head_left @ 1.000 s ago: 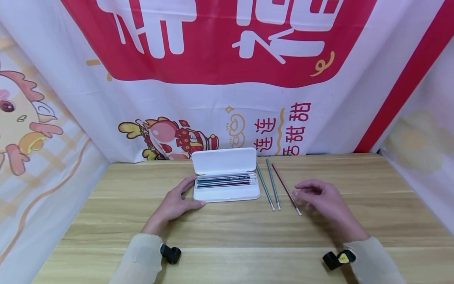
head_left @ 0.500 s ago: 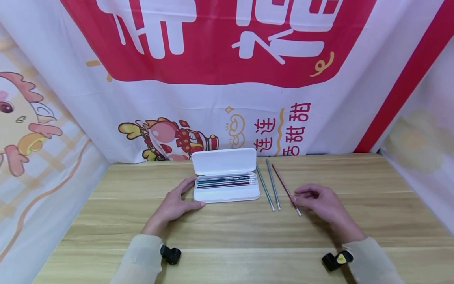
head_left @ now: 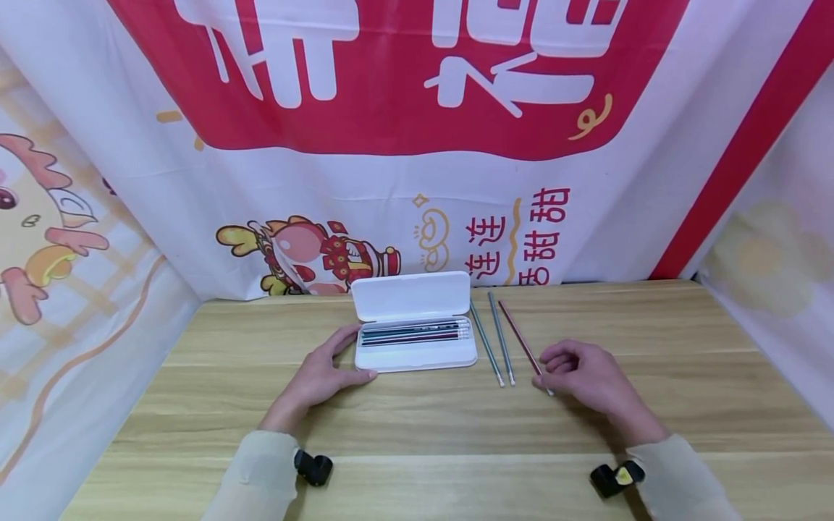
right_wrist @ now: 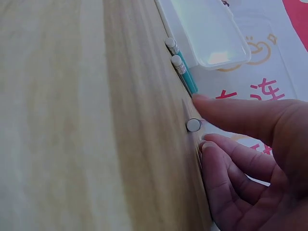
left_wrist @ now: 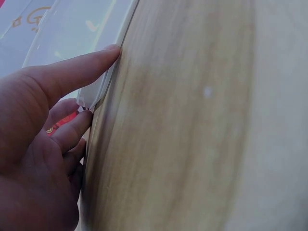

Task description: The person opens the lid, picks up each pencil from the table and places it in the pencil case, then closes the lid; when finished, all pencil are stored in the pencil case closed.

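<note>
An open white pencil case (head_left: pixel 417 357) holds several pencils (head_left: pixel 413 333) lying side by side. My left hand (head_left: pixel 322 373) holds the case's left end, thumb along the front edge and fingers at the side. To the right of the case, a dark red pencil (head_left: pixel 517 333) lies slanted on the table. My right hand (head_left: pixel 589 376) is at its eraser end. In the right wrist view, the thumb and bent fingertips straddle the pencil near its white eraser (right_wrist: pixel 193 125), with a narrow gap still showing on the fingers' side.
Two blue-green pencils, one nearer the case (head_left: pixel 487 342) and one beside it (head_left: pixel 502 336), lie between the case and the red pencil. The case's lid (head_left: pixel 413 295) stands raised at the back. A printed cloth (head_left: pixel 417 174) hangs behind the wooden table (head_left: pixel 456 427).
My right hand has come slightly left and toward the table's front, along the red pencil to its eraser end. My left hand, the case and the pencils have stayed put.
</note>
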`<state>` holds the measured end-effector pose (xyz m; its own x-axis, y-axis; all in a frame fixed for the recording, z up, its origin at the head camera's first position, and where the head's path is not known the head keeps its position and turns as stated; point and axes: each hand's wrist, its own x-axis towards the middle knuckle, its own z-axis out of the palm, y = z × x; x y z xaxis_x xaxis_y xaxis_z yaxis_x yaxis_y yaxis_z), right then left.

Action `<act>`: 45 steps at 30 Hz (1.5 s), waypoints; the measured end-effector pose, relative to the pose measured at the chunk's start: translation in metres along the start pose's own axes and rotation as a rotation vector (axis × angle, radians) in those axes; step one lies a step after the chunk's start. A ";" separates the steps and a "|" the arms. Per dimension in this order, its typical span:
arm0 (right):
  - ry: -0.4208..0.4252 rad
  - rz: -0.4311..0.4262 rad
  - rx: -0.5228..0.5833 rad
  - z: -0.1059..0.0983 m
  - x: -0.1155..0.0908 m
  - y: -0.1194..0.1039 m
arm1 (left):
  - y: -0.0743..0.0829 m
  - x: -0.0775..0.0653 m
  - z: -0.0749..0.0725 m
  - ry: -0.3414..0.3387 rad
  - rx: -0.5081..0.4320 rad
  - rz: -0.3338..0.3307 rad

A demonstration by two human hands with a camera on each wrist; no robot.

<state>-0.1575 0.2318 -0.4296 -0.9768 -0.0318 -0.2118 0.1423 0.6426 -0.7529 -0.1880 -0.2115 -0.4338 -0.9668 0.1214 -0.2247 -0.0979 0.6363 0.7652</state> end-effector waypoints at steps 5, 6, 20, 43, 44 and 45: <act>-0.008 0.006 -0.065 -0.001 -0.002 -0.004 | -0.001 0.000 0.000 -0.001 0.001 0.001; -0.008 0.011 -0.078 -0.002 -0.002 -0.004 | -0.001 0.000 0.000 -0.001 0.001 0.001; 0.012 0.023 -0.188 -0.001 -0.004 -0.007 | 0.000 -0.001 -0.001 0.001 -0.004 0.002; 0.035 0.077 -0.147 -0.001 -0.004 -0.005 | 0.001 -0.002 -0.001 -0.006 -0.008 0.001; 0.039 0.086 -0.138 -0.001 -0.003 -0.004 | 0.001 -0.002 -0.001 -0.007 -0.010 0.001; 0.042 0.096 -0.127 -0.002 -0.003 -0.004 | 0.001 -0.002 -0.001 -0.007 -0.011 0.001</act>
<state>-0.1555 0.2307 -0.4249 -0.9659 0.0649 -0.2507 0.2167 0.7325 -0.6453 -0.1869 -0.2119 -0.4314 -0.9652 0.1271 -0.2284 -0.1000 0.6278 0.7719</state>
